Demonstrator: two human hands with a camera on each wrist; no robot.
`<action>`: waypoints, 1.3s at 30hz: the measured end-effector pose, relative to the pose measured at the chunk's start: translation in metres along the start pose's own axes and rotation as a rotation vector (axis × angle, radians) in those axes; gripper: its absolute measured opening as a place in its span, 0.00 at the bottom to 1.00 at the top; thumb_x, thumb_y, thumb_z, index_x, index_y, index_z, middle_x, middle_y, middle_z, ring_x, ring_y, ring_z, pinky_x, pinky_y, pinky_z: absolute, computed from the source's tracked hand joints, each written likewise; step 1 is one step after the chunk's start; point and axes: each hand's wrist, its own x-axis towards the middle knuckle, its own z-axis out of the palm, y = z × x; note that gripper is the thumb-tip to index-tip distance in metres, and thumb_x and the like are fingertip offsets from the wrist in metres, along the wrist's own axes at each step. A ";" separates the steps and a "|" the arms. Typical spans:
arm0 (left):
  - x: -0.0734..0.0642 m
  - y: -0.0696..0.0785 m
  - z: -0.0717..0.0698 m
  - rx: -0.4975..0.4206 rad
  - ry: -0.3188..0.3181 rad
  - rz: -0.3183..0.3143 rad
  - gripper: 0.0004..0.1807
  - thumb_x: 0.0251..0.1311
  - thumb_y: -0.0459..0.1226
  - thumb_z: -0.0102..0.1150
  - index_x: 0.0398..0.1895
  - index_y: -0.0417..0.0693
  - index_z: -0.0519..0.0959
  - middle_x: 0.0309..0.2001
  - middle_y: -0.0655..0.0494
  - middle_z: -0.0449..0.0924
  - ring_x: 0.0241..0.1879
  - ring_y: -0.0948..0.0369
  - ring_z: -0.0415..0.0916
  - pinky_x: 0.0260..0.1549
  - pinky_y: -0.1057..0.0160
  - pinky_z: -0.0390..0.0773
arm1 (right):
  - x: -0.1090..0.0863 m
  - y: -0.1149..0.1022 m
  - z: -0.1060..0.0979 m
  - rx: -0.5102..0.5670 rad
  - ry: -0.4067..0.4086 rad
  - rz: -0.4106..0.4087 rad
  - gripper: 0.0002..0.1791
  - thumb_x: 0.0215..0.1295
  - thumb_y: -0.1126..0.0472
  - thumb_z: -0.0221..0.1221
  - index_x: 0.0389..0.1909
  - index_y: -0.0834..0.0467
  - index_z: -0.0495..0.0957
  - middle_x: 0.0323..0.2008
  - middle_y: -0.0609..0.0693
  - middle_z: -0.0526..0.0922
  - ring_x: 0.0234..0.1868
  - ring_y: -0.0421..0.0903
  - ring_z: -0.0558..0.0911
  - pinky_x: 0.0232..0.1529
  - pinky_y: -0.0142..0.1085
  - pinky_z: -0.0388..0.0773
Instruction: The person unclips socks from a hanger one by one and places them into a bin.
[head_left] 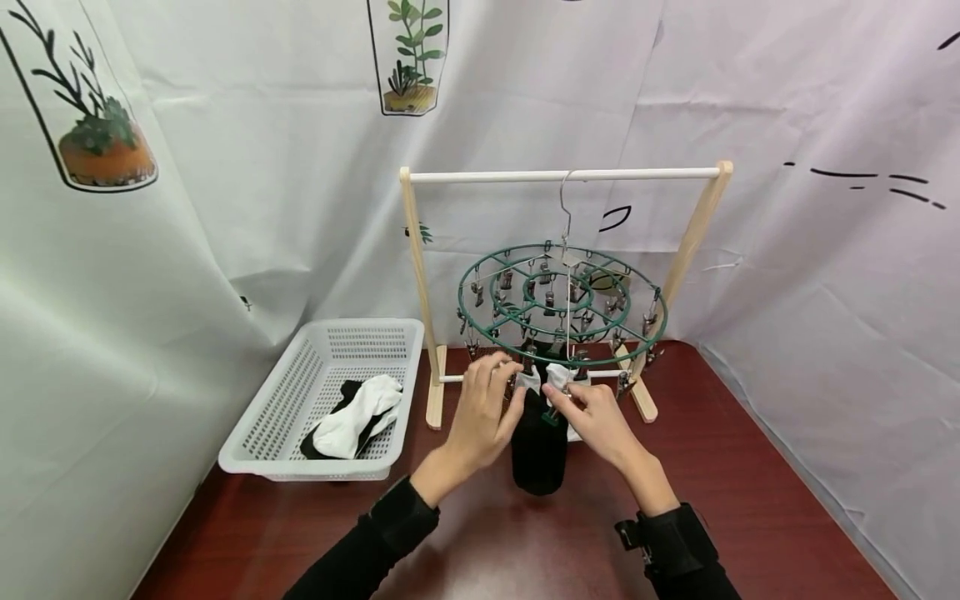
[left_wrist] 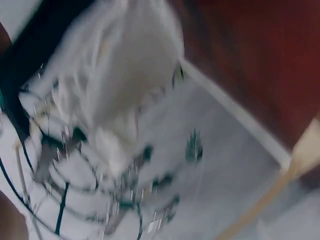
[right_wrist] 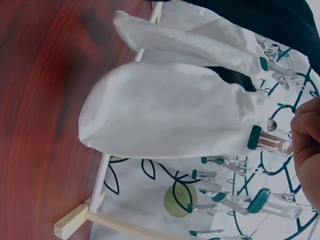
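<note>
My right hand point(head_left: 600, 421) pinches a clothespin with green tips point(head_left: 551, 417) at the front of the round hanger point(head_left: 480, 329). In the right wrist view, the end of this clothespin point(right_wrist: 272, 143) meets the fingers, and its tips lie at the edge of a hanging white sock point(right_wrist: 170, 110). Left of it, my left hand point(head_left: 480, 412) is raised with thumb and fingers apart, close to the white fabric and a black sock point(head_left: 538, 450) hanging in front. Another white sock point(right_wrist: 190, 45) hangs alongside. The left wrist view is blurred; white fabric point(left_wrist: 125, 65) fills its upper middle.
The hanger hooks onto a white rod point(head_left: 487, 177) of a wooden stand point(head_left: 693, 229). More clothespins point(head_left: 550, 302) dangle from its rings. On the left, a white basket point(head_left: 258, 417) holds black and white socks point(head_left: 360, 417). The tabletop point(head_left: 750, 500) is reddish brown.
</note>
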 end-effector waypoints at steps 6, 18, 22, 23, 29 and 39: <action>-0.043 0.021 0.010 -0.245 -0.223 -0.328 0.27 0.77 0.49 0.48 0.65 0.38 0.61 0.60 0.45 0.67 0.56 0.53 0.67 0.56 0.53 0.71 | -0.001 0.001 -0.001 0.012 0.020 0.015 0.29 0.74 0.56 0.59 0.12 0.51 0.57 0.13 0.37 0.53 0.15 0.33 0.52 0.19 0.31 0.54; -0.051 0.016 0.017 -0.805 -0.516 -0.737 0.18 0.76 0.42 0.53 0.61 0.43 0.78 0.53 0.49 0.84 0.51 0.62 0.81 0.51 0.64 0.78 | -0.002 0.006 0.003 0.072 0.035 0.039 0.29 0.75 0.56 0.57 0.13 0.53 0.58 0.14 0.38 0.52 0.16 0.34 0.51 0.20 0.32 0.52; -0.049 0.017 0.016 -0.836 -0.463 -0.747 0.15 0.77 0.39 0.52 0.56 0.40 0.81 0.49 0.47 0.86 0.46 0.64 0.81 0.47 0.65 0.79 | -0.002 0.007 0.004 0.056 0.046 0.045 0.28 0.75 0.55 0.57 0.13 0.52 0.59 0.15 0.38 0.52 0.16 0.34 0.51 0.21 0.32 0.53; -0.049 0.018 0.016 -0.840 -0.449 -0.754 0.16 0.77 0.40 0.51 0.57 0.40 0.80 0.51 0.47 0.85 0.47 0.64 0.81 0.48 0.65 0.79 | -0.002 0.007 0.004 0.053 0.049 0.050 0.28 0.75 0.55 0.58 0.13 0.53 0.59 0.14 0.38 0.52 0.16 0.34 0.51 0.21 0.32 0.53; -0.048 0.017 0.016 -0.849 -0.381 -0.792 0.17 0.78 0.40 0.50 0.61 0.40 0.76 0.51 0.45 0.84 0.45 0.63 0.81 0.48 0.64 0.78 | -0.004 0.007 0.005 0.043 0.076 0.071 0.28 0.74 0.55 0.59 0.14 0.53 0.60 0.13 0.39 0.54 0.14 0.34 0.53 0.19 0.32 0.55; -0.045 0.021 0.018 -0.790 -0.324 -0.803 0.17 0.78 0.35 0.47 0.63 0.36 0.74 0.56 0.43 0.81 0.51 0.59 0.78 0.51 0.64 0.77 | -0.004 0.007 0.010 0.046 0.109 0.037 0.28 0.72 0.58 0.61 0.13 0.52 0.59 0.13 0.36 0.53 0.15 0.33 0.52 0.18 0.30 0.52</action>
